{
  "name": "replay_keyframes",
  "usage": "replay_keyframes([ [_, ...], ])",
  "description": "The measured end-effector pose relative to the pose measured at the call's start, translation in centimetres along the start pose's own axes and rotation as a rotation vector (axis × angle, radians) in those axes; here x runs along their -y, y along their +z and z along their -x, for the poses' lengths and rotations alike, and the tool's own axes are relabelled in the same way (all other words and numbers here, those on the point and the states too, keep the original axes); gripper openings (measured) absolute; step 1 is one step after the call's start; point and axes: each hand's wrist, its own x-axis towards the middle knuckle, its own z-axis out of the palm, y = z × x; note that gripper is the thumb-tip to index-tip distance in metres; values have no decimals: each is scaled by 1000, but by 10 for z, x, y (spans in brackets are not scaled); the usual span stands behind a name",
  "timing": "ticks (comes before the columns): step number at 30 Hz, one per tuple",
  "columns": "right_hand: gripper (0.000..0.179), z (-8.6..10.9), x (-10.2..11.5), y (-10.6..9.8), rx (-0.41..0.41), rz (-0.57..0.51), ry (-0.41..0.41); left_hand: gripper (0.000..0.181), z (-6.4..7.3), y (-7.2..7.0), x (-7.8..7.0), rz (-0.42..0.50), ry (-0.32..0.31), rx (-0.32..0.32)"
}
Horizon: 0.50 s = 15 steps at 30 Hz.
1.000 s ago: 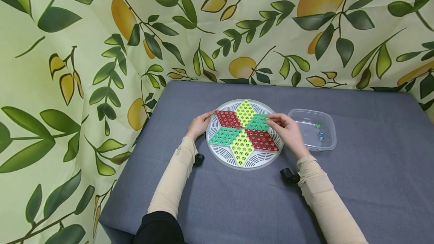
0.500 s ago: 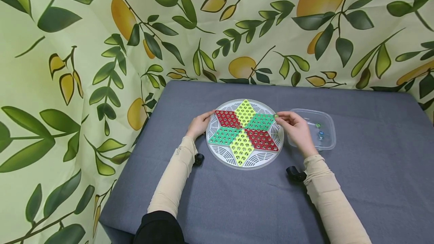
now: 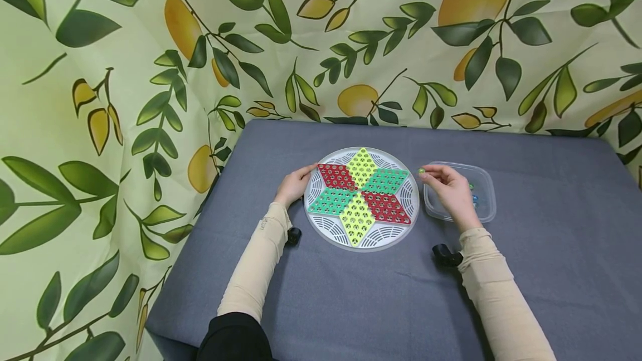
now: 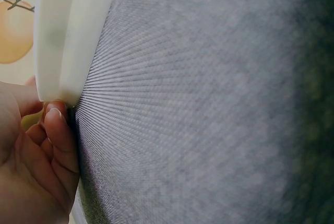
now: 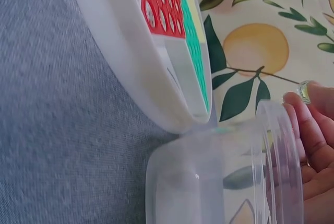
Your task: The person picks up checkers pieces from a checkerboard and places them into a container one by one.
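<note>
A round white Chinese checkers board (image 3: 386, 234) with red, green and yellow points lies on the table. At its left rim my left hand (image 3: 292, 188) grips the edge; in the left wrist view the fingers (image 4: 60, 130) curl against the rim. My right hand (image 3: 448, 194) pinches a clear green marble (image 3: 421, 171) between thumb and fingertips. It hovers over the left side of a clear plastic container (image 3: 490, 183), right of the board. The right wrist view shows the marble (image 5: 303, 92) above the container's rim (image 5: 282, 145).
Inside the container lie a green marble (image 3: 471, 186) and blue marbles (image 3: 475, 198), partly hidden by my right hand. A grey cloth (image 3: 351, 305) covers the table. Behind and to the left hangs a fabric backdrop (image 3: 321, 43) printed with leaves and fruit.
My right hand has moved right, carrying the marble from above the board's green upper-right point to the container's left edge. My left hand has stayed at the board's rim.
</note>
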Motion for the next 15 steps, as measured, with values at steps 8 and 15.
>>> replay_keyframes([
  [8,37,5,13,-8,9,-8,36,36,0,1,0,1,-6,-5],
  [15,54,-10,-22,-12,-25,14,40,36,-1,1,0,-6,-19,-9],
])
